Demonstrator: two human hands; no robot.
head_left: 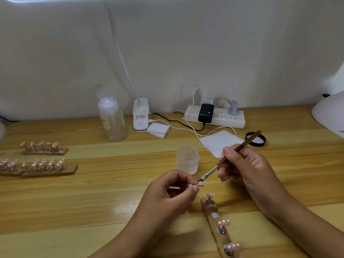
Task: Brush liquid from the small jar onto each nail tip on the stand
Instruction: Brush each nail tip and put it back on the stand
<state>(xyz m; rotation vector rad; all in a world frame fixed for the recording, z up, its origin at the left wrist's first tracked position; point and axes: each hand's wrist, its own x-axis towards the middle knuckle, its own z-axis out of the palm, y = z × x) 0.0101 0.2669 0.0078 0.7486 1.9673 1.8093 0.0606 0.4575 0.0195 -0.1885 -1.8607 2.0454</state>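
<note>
Our left hand [171, 190] holds one pink nail tip [200, 183] off the table [93, 192]. Its fingers [183, 176] are curled, with thumb and forefinger pinched on the small holder under the tip. The glossy tip pokes out just past the thumb's end, facing up. Our right hand [247, 164] grips a slim brush [230, 157] like a pen, fingers pressed together round its brown wooden handle. The metal ferrule slants down to the left and the dark bristles touch the tip's top surface.

The small jar [187, 160] stands open on the table just behind both hands. It is a squat cylinder of frosted, translucent plastic. Its black round lid [256, 139] lies well apart to the right, beside a flat white wipe [221, 142].

The stand [216, 226] is a narrow wooden strip lying on the table below our right hand, running away towards the lower edge of the view. Three pink nail tips [224, 222] with pale dots sit on short metal posts along it. Between the first and second of them a round silver disc [214, 215] is bare.

The table is pale, shiny wood with a long grain. At the far left lie more wooden stands [46, 148] with rows of pink tips, and a clear plastic bottle [112, 121] stands behind them.
</note>
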